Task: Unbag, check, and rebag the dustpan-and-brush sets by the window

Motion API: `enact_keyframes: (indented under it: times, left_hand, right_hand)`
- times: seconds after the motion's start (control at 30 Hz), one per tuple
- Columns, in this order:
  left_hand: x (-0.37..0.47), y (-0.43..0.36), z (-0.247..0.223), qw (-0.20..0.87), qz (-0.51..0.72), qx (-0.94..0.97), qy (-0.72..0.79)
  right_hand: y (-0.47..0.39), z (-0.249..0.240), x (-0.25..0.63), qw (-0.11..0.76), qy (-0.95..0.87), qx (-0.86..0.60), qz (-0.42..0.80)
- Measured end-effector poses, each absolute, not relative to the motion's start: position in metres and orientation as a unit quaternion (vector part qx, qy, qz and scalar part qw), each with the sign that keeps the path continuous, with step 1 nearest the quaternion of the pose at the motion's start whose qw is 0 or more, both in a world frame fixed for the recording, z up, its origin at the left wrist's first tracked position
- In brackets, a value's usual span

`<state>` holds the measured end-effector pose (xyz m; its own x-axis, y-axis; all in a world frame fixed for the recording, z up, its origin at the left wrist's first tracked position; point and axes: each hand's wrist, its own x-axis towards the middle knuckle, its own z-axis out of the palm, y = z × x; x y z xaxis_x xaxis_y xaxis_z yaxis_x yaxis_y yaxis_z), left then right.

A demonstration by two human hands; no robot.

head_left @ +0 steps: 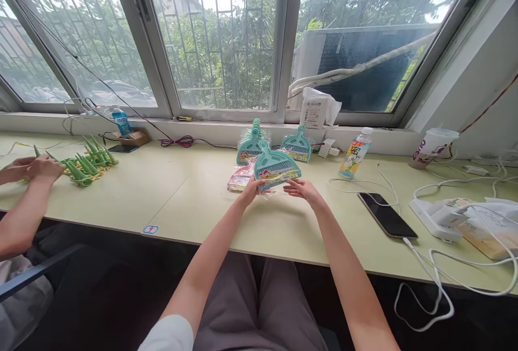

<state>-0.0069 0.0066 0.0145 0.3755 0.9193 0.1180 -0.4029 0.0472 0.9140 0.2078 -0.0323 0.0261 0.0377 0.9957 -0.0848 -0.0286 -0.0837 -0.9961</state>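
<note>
A teal mini dustpan and brush set (pixel 277 166) in clear wrapping is held above the table, tilted toward me. My left hand (pixel 250 191) grips its lower left corner, with the thumb on the front. My right hand (pixel 304 191) is at the lower right corner, fingers stretched out and apart; whether they touch the wrapping I cannot tell. Just behind the held set lies a pink wrapped set (pixel 239 178), partly covered. Farther back, a stack of teal sets (pixel 249 148) leans near the wall, and another teal set (pixel 297 146) stands to its right.
At right are a drink bottle (pixel 356 154), a phone (pixel 387 215) on a cable, a power strip (pixel 437 218) and a cup (pixel 434 148). A tissue pack (pixel 318 109) sits on the sill. At left, another person's hands (pixel 38 168) work beside green cone-shaped pieces (pixel 87 164).
</note>
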Motion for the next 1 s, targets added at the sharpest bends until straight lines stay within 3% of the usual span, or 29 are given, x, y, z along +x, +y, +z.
enact_keyframes:
  times: [0.2,0.3,0.53,0.77,1.0]
  left_hand:
    - [-0.023,0.022,0.015,0.674,0.542,0.381,0.328]
    - [-0.029,0.021,0.016,0.695,0.514,0.373,0.339]
    - [-0.030,0.013,0.016,0.748,0.347,0.437,0.359]
    - [-0.031,0.008,0.014,0.723,0.303,0.540,0.305]
    - [-0.027,0.000,0.017,0.697,0.316,0.564,0.312]
  right_hand:
    - [-0.035,0.023,0.214,0.513,-0.670,-0.533,0.061]
    - [-0.030,0.017,0.213,0.458,-0.706,-0.538,-0.047]
    - [-0.017,0.004,0.221,0.496,-0.669,-0.544,0.101]
    - [-0.008,-0.013,0.218,0.537,-0.614,-0.551,0.174]
    - [-0.003,-0.017,0.227,0.513,-0.481,-0.531,0.472]
